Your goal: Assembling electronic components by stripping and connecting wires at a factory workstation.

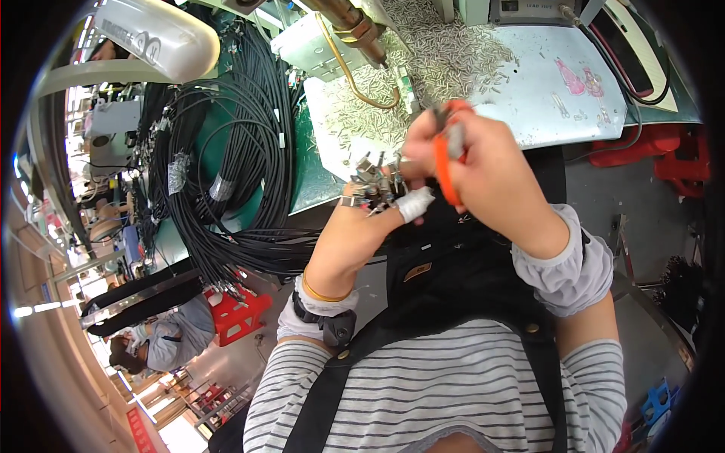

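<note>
Table [308, 172]: green, reaching across the top and down the left.
Black cables [284, 151]: big loops on the table, left of both hands; some run toward the left wrist.
Pale sheet [540, 106]: on the table, past the hands, with pink pictures on its right part.
Metal bits [445, 57]: lots of tiny ones, heaped on the sheet beyond the fingers.
Right hand [483, 155]: bent around the tool, gripping it, just right of the other hand.
Left hand [362, 226]: fingers curled around a bunch of metal ends; some fingers are hidden.
Tool [445, 172]: orange handles, in the right hand, long way nearly up and down; its tip is too blurry to tell.
Metal ends [370, 180]: left of the tool and near it, poking up and left; touching I cannot tell. The left hand is nearer, since it holds them.
White wrap [414, 204]: around the left thumb.
</note>
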Motion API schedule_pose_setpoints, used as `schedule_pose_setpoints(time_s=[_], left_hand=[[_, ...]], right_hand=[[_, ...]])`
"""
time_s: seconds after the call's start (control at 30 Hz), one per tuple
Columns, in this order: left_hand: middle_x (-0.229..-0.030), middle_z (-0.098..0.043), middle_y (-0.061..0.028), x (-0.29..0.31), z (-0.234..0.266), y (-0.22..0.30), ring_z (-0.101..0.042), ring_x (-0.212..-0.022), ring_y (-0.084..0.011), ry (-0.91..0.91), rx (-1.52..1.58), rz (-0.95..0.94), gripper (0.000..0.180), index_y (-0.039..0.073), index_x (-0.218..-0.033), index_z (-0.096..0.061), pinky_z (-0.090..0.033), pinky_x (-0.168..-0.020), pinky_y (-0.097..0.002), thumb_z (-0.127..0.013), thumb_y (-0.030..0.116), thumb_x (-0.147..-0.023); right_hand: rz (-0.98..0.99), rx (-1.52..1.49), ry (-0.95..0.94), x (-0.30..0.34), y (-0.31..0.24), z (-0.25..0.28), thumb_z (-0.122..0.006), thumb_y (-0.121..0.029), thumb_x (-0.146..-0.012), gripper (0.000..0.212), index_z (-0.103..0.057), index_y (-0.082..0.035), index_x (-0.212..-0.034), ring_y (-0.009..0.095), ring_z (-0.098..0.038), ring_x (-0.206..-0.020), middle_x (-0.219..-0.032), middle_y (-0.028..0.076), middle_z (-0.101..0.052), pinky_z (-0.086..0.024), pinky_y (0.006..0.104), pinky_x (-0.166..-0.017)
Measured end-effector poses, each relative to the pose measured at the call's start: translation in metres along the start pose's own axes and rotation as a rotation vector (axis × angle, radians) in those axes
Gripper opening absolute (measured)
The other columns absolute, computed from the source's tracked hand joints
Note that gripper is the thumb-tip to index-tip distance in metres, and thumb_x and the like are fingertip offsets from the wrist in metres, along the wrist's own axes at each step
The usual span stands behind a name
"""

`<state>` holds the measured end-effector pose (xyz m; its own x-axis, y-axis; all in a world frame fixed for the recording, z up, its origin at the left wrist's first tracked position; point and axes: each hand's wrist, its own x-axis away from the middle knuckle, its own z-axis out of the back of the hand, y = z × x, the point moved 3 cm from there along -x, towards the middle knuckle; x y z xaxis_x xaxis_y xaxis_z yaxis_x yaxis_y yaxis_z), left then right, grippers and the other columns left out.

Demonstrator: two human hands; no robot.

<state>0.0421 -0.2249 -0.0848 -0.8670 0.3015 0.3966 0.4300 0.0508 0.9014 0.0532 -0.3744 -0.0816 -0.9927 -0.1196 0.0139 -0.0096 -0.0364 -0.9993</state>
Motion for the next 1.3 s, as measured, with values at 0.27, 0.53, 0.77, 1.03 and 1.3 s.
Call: schedule_pose_setpoints(time_s=[0.27,0.53,0.77,1.03,1.3], left_hand=[[-0.075,-0.056,-0.0036,0.005,0.001,-0.011,-0.052,-0.065,-0.0108,-0.091,0.067,0.043,0.017,-0.001,-0.095,-0.055,-0.042,-0.059,-0.0218,-0.056,0.002,-0.079],[-0.073,-0.056,-0.0074,0.005,0.000,-0.006,-0.053,-0.061,-0.0134,-0.097,0.164,-0.029,0.017,-0.003,-0.097,-0.051,-0.043,-0.054,-0.0226,-0.051,0.000,-0.079],[-0.067,-0.052,-0.0041,0.006,0.000,0.006,-0.043,-0.047,-0.0090,-0.107,0.131,-0.041,0.021,-0.002,-0.100,-0.047,-0.033,-0.042,-0.0201,-0.048,-0.001,-0.079],[-0.055,-0.038,0.0012,0.001,0.006,0.001,-0.025,-0.041,-0.0039,-0.041,0.200,0.023,0.022,-0.003,-0.100,-0.049,-0.019,-0.037,-0.0173,-0.047,0.003,-0.079],[-0.061,-0.043,0.0037,0.005,0.000,0.000,-0.029,-0.043,-0.0008,0.060,0.045,-0.090,0.017,0.000,-0.094,-0.053,-0.018,-0.038,-0.0167,-0.052,-0.003,-0.077]], right_hand=[[0.002,-0.090,-0.100,0.006,0.013,-0.007,-0.058,-0.010,-0.081,0.013,-0.057,0.002,-0.087,0.007,-0.051,-0.056,-0.075,0.003,-0.057,-0.040,0.0179,-0.044],[0.475,0.273,0.255,0.009,0.007,-0.005,-0.059,-0.003,-0.076,0.011,-0.059,0.000,-0.086,0.013,-0.058,-0.060,-0.080,0.008,-0.062,-0.041,0.0190,-0.043],[0.861,0.690,0.237,0.027,0.011,-0.009,-0.063,0.005,-0.067,0.023,-0.059,-0.001,-0.088,0.019,-0.063,-0.065,-0.086,0.013,-0.063,-0.047,0.0220,-0.048],[0.711,0.502,0.164,0.024,0.021,-0.007,-0.065,0.007,-0.065,0.027,-0.058,-0.002,-0.089,0.019,-0.063,-0.066,-0.088,0.012,-0.063,-0.049,0.0226,-0.052],[0.603,0.503,0.257,0.024,0.020,-0.014,-0.063,0.007,-0.067,0.023,-0.054,-0.003,-0.086,0.020,-0.061,-0.063,-0.079,0.008,-0.062,-0.047,0.0246,-0.052]])
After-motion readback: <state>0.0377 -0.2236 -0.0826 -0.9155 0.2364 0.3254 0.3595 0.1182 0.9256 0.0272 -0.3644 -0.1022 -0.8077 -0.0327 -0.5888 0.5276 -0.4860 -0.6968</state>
